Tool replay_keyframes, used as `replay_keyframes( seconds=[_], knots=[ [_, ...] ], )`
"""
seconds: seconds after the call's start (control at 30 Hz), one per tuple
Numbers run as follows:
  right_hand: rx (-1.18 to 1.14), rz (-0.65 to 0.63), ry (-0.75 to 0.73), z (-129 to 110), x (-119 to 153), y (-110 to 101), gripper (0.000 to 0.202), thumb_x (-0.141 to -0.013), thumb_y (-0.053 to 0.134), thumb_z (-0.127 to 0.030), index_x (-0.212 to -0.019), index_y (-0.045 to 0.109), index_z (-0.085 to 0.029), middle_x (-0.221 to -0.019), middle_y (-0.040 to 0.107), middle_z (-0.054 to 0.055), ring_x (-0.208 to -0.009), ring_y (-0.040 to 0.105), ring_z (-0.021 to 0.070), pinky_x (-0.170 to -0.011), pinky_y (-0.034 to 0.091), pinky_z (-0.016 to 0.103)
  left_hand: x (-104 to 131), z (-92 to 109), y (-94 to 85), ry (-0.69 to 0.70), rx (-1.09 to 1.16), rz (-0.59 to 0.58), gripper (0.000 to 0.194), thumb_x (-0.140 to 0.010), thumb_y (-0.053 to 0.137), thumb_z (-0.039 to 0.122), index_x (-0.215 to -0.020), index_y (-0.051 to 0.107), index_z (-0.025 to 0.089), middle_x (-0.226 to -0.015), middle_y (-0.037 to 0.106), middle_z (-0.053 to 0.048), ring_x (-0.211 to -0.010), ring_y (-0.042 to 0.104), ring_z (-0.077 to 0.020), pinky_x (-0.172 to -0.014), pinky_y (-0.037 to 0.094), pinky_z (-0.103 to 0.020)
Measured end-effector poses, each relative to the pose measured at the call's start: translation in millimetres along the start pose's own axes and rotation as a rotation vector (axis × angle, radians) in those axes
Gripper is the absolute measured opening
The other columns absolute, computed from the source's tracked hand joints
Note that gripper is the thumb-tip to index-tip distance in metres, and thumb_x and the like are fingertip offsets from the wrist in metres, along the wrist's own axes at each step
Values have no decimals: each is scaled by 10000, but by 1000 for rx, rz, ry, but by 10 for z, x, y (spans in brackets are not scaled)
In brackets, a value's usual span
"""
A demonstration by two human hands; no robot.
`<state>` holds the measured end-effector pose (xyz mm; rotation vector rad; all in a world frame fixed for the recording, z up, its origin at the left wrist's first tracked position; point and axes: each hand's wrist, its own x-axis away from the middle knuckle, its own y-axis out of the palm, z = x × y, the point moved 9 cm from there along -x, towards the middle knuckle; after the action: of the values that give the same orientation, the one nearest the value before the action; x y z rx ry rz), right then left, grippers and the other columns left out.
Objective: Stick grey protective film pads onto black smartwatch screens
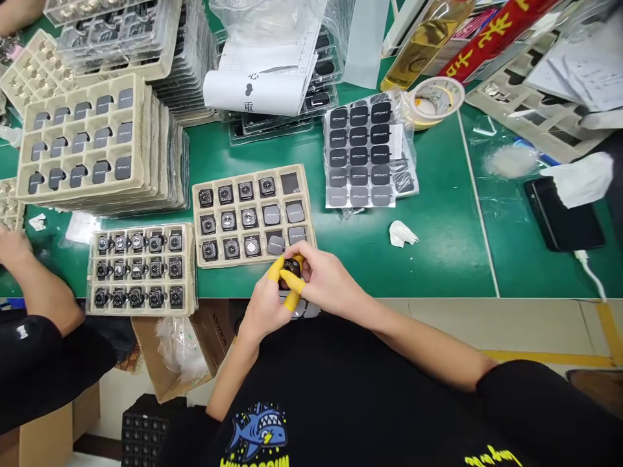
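Watch [292, 266], mostly hidden, seems pinched between two hands [327, 277] near one fifteen-compartment tray [243, 261].

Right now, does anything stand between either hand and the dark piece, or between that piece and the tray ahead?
Nothing visible does: the left hand and right hand both hold the dark piece, and the cream tray lies just beyond them.

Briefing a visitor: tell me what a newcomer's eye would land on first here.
Probably the yellow finger covers on the left hand and right hand, pinching a dark piece at the near edge of the green table. Then come the red strip with yellow characters at the top right, and the blue shark on the black shirt at the bottom.
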<state>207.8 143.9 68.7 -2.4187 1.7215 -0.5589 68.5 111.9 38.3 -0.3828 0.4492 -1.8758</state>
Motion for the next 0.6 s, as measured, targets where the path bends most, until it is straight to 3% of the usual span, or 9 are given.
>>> replay_keyframes(
  seconds=[0.07,0.17,0.23,0.3,0.37,0.43,0.5,0.6],
  knots=[
    [-30,-12,-19,22,49,39,260,-894,710,-285,-1148,661,-255,-832,637,-25,-681,559,175,-649,453,335,-1,21,10,-14,13,8,235,-1068,611,396,-1128,697,185,-1025,779,-93,-911,744,-242,-809,622,-369],
    [-26,45,-132,-3,80,-34,298,-974,679,-304,-1264,723,-251,-1079,735,70,-888,685,227,-743,535,367,2,42,49,-65,155,-9,418,-1146,467,502,-950,673,195,-858,735,-54,-750,684,-195,-723,580,-332],
    [-31,115,-190,-7,98,-121,251,-1012,635,-283,-1233,752,-257,-1184,765,105,-1016,717,261,-788,560,388,9,63,92,-98,248,-41,502,-1158,439,563,-922,680,192,-832,727,-48,-713,666,-182,-705,565,-324],
    [-85,121,-192,20,96,-155,185,-1027,623,-283,-1151,760,-263,-1102,789,88,-963,719,258,-780,568,394,18,71,89,-113,282,-47,473,-1138,511,586,-1014,727,184,-899,758,-63,-769,696,-195,-753,582,-337],
    [-161,70,-149,57,80,-139,129,-1014,673,-319,-1107,745,-269,-991,779,49,-822,677,228,-729,559,382,25,54,37,-101,308,-34,458,-1073,671,577,-1312,721,190,-1014,793,-76,-869,738,-223,-845,618,-370],
    [-229,3,-100,72,72,-106,133,-986,741,-378,-1060,711,-271,-920,742,17,-734,616,199,-671,532,358,31,25,-5,-57,365,-57,722,-989,811,549,-1589,575,223,-1131,814,-90,-968,772,-256,-934,648,-414],
    [-270,-45,-76,60,77,-84,172,-973,769,-407,-996,665,-271,-849,684,-10,-692,563,180,-625,487,332,42,-5,-12,8,409,-118,848,-938,872,549,-1654,528,249,-1205,821,-107,-1045,798,-287,-979,666,-439],
    [-249,-58,-94,31,90,-95,185,-992,746,-387,-918,627,-265,-792,626,-23,-684,525,171,-619,448,321,59,-78,10,65,406,-156,796,-900,899,590,-1569,625,256,-1210,829,-118,-1107,815,-313,-980,678,-433]
  ],
)
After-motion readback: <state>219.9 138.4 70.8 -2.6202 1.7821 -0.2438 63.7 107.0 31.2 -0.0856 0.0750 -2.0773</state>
